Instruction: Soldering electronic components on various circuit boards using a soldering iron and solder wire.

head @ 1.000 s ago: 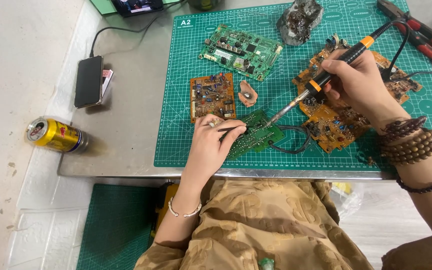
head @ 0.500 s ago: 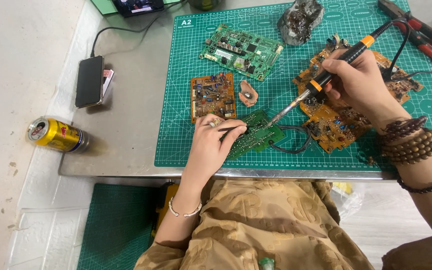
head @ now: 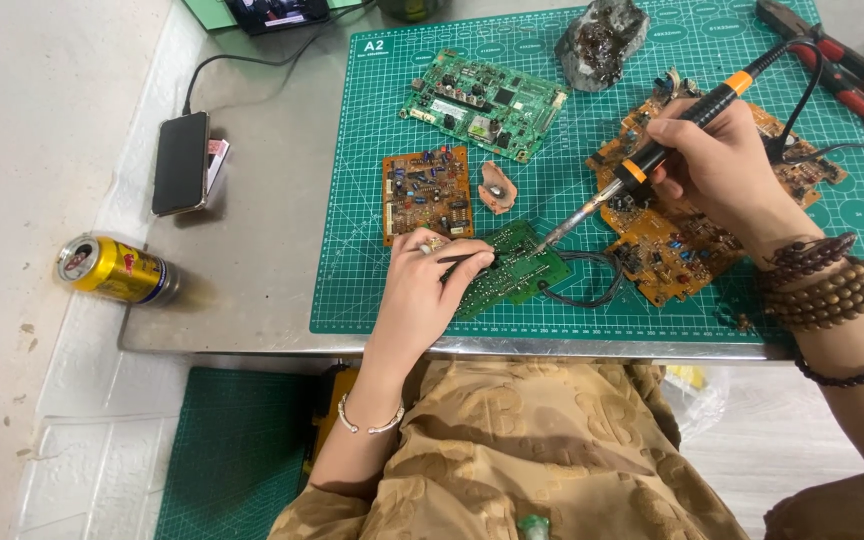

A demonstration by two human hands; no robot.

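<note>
Head view, left to right: yellow drink can [head: 112, 270] lay on its side off the desk's [head: 252, 290] left edge, dark phone [head: 180, 162] with a cable sat on bare metal, green cutting mat [head: 352, 290] covered the rest. Left hand [head: 427, 290] pressed down on a small green circuit board [head: 517, 265] near the mat's front edge, fingers closed together around a thin dark rod, likely tweezers, cannot tell for sure. Small orange board [head: 426, 192] and larger green board [head: 482, 100] lay behind it, apart from both hands. Right hand [head: 722, 170] had its fingers clamped on the black-and-orange soldering iron [head: 652, 160], pen-style, tip touching or just above the small green board's right end. Orange boards [head: 667, 250] lay under that hand; red-handled pliers [head: 842, 65] at far right.

Handling judgement: board looked light, stiff, thin, components fragile, so best pinned flat or held by bare edges. Iron: light, rigid, hot at the metal end, grip only the insulated handle behind the orange collar; the trailing cord could drag.
</note>
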